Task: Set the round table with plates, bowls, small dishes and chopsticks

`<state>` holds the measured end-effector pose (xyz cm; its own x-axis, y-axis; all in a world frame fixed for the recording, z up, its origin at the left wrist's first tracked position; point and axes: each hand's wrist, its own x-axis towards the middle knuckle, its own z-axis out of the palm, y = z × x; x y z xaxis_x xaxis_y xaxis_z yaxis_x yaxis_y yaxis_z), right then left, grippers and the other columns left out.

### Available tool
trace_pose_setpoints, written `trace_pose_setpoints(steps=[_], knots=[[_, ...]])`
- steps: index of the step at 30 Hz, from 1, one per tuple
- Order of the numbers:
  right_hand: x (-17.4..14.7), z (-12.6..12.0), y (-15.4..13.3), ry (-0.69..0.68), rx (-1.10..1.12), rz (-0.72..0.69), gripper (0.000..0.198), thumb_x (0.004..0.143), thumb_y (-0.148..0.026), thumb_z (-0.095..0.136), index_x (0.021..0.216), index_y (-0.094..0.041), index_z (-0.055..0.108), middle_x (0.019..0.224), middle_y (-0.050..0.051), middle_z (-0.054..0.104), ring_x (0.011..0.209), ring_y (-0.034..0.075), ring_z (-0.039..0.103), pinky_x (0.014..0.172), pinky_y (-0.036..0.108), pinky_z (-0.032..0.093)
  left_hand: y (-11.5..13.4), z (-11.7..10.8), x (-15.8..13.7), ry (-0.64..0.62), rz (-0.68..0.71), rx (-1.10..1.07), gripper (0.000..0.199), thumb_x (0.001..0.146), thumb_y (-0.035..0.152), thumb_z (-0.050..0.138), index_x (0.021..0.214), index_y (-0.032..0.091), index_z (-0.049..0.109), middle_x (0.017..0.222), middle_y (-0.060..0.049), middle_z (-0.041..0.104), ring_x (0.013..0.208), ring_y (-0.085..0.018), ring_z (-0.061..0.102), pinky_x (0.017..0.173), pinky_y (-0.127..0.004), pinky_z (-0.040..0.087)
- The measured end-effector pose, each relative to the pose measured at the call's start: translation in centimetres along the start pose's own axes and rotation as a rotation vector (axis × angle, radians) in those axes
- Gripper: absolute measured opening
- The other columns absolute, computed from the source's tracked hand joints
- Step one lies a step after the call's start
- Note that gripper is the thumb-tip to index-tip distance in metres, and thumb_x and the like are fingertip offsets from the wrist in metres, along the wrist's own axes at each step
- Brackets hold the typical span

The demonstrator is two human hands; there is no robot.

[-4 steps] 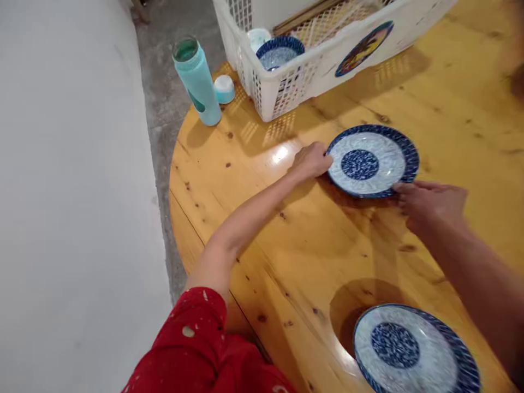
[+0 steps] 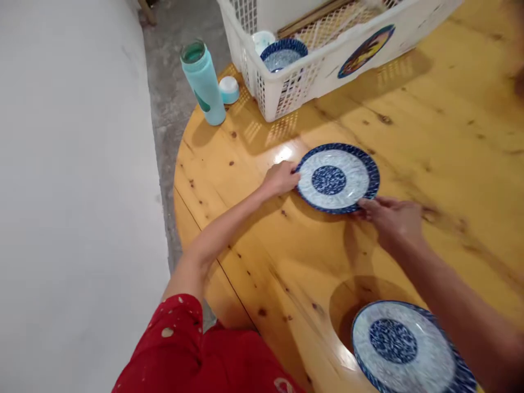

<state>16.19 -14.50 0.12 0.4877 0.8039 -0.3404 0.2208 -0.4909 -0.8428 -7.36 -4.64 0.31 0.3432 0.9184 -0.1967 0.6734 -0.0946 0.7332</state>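
Both hands grip one blue-and-white plate (image 2: 360,174) with a dark speckled centre, just over the wooden table. My left hand (image 2: 280,178) is closed on its left rim. On the near right rim my right hand (image 2: 391,217) pinches it, thumb on top and fingers beneath. A second plate of the same pattern (image 2: 429,355) is at the lower right, close to my right forearm; the frame's bottom edge cuts it off. Whether that one is a single plate or a stack I cannot tell.
Along the back of the table (image 2: 262,256) stands a white plastic basket (image 2: 274,98) holding a blue-patterned bowl (image 2: 284,54) and a white cup or bowl (image 2: 262,39). An uncapped turquoise bottle (image 2: 203,82) and its lid (image 2: 229,90) stand left of it, near the table's curved edge. A white wall (image 2: 77,191) rises at the left.
Held by both hands, the plate has moved left and slightly nearer to me. The basket, bottle and second plate stay put apart from a small camera shift.
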Motion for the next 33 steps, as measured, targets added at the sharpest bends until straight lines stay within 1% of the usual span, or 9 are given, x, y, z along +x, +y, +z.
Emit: trace_pose_setpoints(steps=[3,7,9,11,14,18,22,27,33], knots=[[-5.4,2.2,-0.5,-0.178,0.045,0.118,0.009,0.076,-0.016,0.070,0.068,-0.013,0.069,0.060,0.005,0.066,0.052,0.016,0.059,0.052,0.027,0.047,-3.1,-2.1,-6.4,0.034,-0.076,-0.060,0.021,0.085,0.027,0.051,0.069,0.018,0.060,0.065,0.000,0.061,0.070,-0.017,0.059,0.062,-0.024,0.041],[-11.6,5.1,-0.9,-0.299,0.070,0.128,0.009,0.074,-0.021,0.067,0.067,-0.016,0.068,0.059,0.002,0.065,0.052,0.017,0.060,0.050,0.026,0.047,-6.2,-4.3,-14.2,0.112,-0.169,-0.156,0.019,0.083,0.026,0.052,0.066,0.018,0.054,0.061,0.002,0.055,0.062,-0.013,0.056,0.059,-0.021,0.041],[-13.5,6.5,-0.6,-0.340,0.082,0.134,0.012,0.073,-0.026,0.067,0.066,-0.016,0.066,0.057,0.002,0.064,0.050,0.018,0.058,0.049,0.027,0.046,-7.2,-5.2,-16.8,0.144,-0.195,-0.174,0.019,0.082,0.026,0.053,0.065,0.018,0.053,0.060,0.003,0.053,0.061,-0.012,0.055,0.059,-0.021,0.041],[-14.6,7.7,-0.2,-0.359,0.097,0.131,0.015,0.070,-0.029,0.066,0.064,-0.016,0.065,0.056,0.002,0.063,0.049,0.018,0.058,0.048,0.027,0.046,-8.0,-5.8,-18.3,0.180,-0.211,-0.175,0.019,0.082,0.026,0.053,0.065,0.018,0.052,0.059,0.003,0.053,0.061,-0.012,0.055,0.059,-0.021,0.042],[-15.4,9.2,0.3,-0.353,0.108,0.086,0.018,0.068,-0.033,0.065,0.065,-0.015,0.064,0.056,0.002,0.063,0.050,0.018,0.058,0.048,0.027,0.045,-9.0,-6.5,-19.2,0.205,-0.222,-0.182,0.021,0.082,0.028,0.053,0.063,0.018,0.050,0.060,0.002,0.052,0.061,-0.012,0.054,0.059,-0.022,0.042],[-16.0,10.4,0.3,-0.334,0.094,0.040,0.018,0.068,-0.034,0.064,0.067,-0.016,0.065,0.056,0.002,0.063,0.051,0.018,0.058,0.048,0.027,0.045,-10.2,-7.0,-19.4,0.221,-0.226,-0.210,0.022,0.081,0.029,0.053,0.063,0.019,0.048,0.059,0.003,0.050,0.059,-0.012,0.052,0.058,-0.022,0.042],[-16.1,11.4,-0.3,-0.348,0.089,0.040,0.019,0.070,-0.034,0.063,0.068,-0.016,0.064,0.056,0.002,0.063,0.049,0.018,0.057,0.049,0.027,0.045,-10.9,-7.6,-19.1,0.238,-0.240,-0.190,0.023,0.082,0.030,0.052,0.062,0.020,0.047,0.058,0.003,0.049,0.058,-0.012,0.051,0.057,-0.022,0.040],[-15.8,12.8,-1.2,-0.355,0.108,0.055,0.022,0.068,-0.036,0.063,0.068,-0.015,0.066,0.056,0.003,0.063,0.051,0.018,0.059,0.050,0.027,0.047,-11.4,-8.7,-18.4,0.289,-0.227,-0.140,0.025,0.082,0.030,0.052,0.061,0.020,0.044,0.058,0.002,0.046,0.061,-0.013,0.050,0.058,-0.022,0.041],[-16.5,13.4,-1.7,-0.363,0.108,0.075,0.022,0.067,-0.038,0.062,0.065,-0.016,0.064,0.056,0.004,0.063,0.052,0.018,0.060,0.051,0.027,0.048,-11.9,-9.5,-18.3,0.281,-0.243,-0.115,0.022,0.082,0.029,0.053,0.062,0.019,0.052,0.059,0.002,0.051,0.065,-0.014,0.054,0.062,-0.022,0.044]])
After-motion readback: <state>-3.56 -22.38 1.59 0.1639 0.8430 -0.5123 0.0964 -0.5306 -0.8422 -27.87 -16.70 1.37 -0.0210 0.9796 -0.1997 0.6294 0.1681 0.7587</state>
